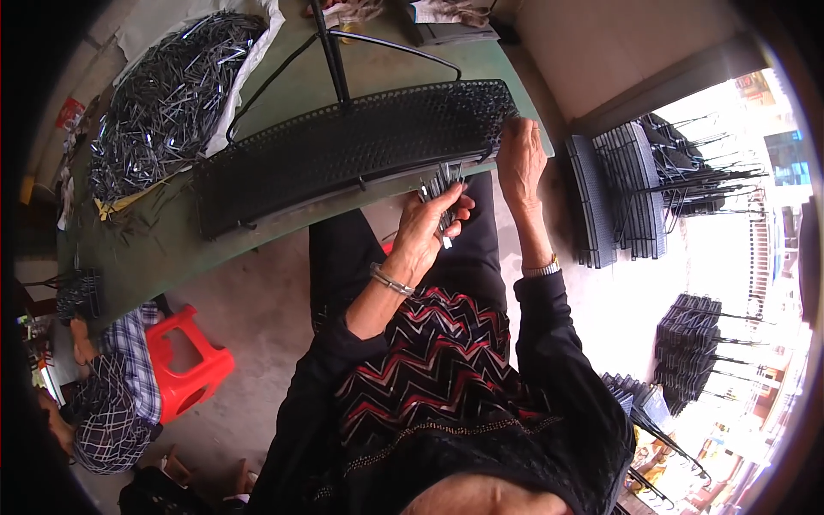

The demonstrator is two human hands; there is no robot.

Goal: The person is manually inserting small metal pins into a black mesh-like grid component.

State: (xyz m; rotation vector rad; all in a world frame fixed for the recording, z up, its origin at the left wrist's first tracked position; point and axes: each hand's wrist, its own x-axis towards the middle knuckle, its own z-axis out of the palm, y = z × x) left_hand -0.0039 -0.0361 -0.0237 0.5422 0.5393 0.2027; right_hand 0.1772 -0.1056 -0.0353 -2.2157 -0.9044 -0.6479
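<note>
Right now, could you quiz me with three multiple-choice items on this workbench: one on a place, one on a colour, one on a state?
1. Where is the pile of loose metal pins?
A. On the table's left end
B. On the floor
C. In a lap

2. What colour is the plastic stool?
A. Blue
B. Red
C. White

3. What is the left hand doing?
A. Lying flat and empty
B. Holding a bundle of pins
C. Gripping the stool

Answers: 1 A, the pile rests on white sheeting there. 2 B, bright red. 3 B, its fingers close around them; the right hand touches the black mesh panel.
</note>
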